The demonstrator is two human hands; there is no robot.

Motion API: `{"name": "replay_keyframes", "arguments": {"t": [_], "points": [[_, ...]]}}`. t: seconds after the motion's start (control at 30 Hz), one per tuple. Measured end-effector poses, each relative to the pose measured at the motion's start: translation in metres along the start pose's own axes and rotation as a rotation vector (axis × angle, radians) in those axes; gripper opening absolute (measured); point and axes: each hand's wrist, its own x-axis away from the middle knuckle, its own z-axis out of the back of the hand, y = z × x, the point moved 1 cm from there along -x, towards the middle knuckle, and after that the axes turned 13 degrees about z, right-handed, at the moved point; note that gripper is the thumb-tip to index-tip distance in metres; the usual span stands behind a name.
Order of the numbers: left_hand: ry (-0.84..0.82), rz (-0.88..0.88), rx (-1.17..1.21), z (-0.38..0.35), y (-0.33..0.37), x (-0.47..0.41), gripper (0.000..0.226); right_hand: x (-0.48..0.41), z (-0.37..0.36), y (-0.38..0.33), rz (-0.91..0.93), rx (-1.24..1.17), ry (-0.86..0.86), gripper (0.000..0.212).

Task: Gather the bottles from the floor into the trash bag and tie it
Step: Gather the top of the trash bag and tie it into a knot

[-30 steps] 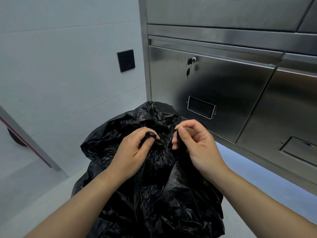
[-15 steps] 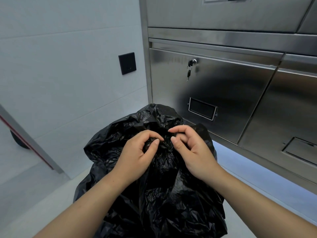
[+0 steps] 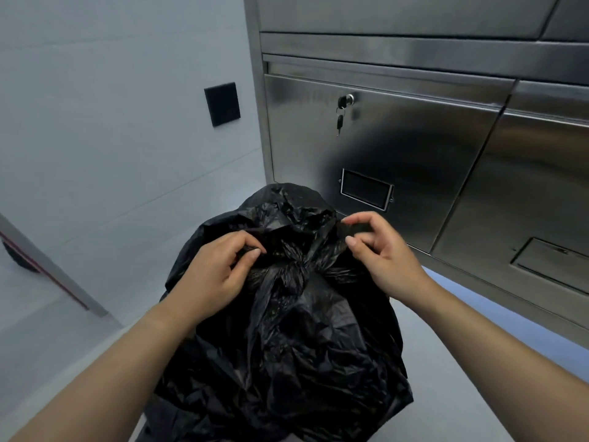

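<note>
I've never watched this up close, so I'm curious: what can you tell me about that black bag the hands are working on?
The trash bag is thin, glossy black plastic, heavily crinkled and bulging, its contents hidden. It stands on the pale floor before a stainless steel cabinet. Its top is gathered and twisted into a bunch between the hands; whether a knot is finished cannot be told. The left hand pinches one loose end, the right hand another.

One head cam only, wide-angle, faces fwd & down, close above crumpled black plastic trash bag (image 3: 287, 346) at centre; brushed stainless-steel cabinet front (image 3: 414, 148) 1 o'clock, pale grey wall (image 3: 111, 122) 10 o'clock.
</note>
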Motion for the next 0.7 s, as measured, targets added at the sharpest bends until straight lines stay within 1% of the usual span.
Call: {"name": "replay_keyframes", "arguments": {"t": [0.07,0.17,0.27,0.37,0.43,0.53,0.6,0.7], "points": [[0.004,-0.005,0.003,0.0,0.0,0.0,0.011,0.001,0.001,0.0,0.002,0.013,0.003,0.018],[0.027,-0.052,0.035,-0.001,0.011,-0.001,0.011,-0.003,0.0,-0.008,0.071,0.049,0.016,0.018],[0.07,-0.137,0.085,-0.002,0.037,-0.007,0.016,-0.009,-0.007,-0.026,0.132,-0.078,0.063,0.019],[0.124,-0.205,0.094,-0.004,0.053,-0.013,0.017,-0.014,-0.02,-0.041,0.223,-0.163,0.043,0.02],[0.134,-0.172,0.097,-0.004,0.052,-0.014,0.016,-0.015,-0.024,-0.044,0.237,-0.134,0.022,0.017],[0.107,-0.077,0.125,-0.007,0.043,-0.011,0.013,-0.01,-0.023,-0.038,0.183,-0.125,0.004,0.003],[0.079,-0.046,0.13,-0.01,0.038,-0.008,0.013,-0.006,-0.022,-0.033,0.161,-0.144,-0.002,0.008],[0.083,-0.024,0.146,-0.013,0.035,-0.007,0.013,-0.004,-0.025,-0.029,0.158,-0.187,0.031,0.011]]}}
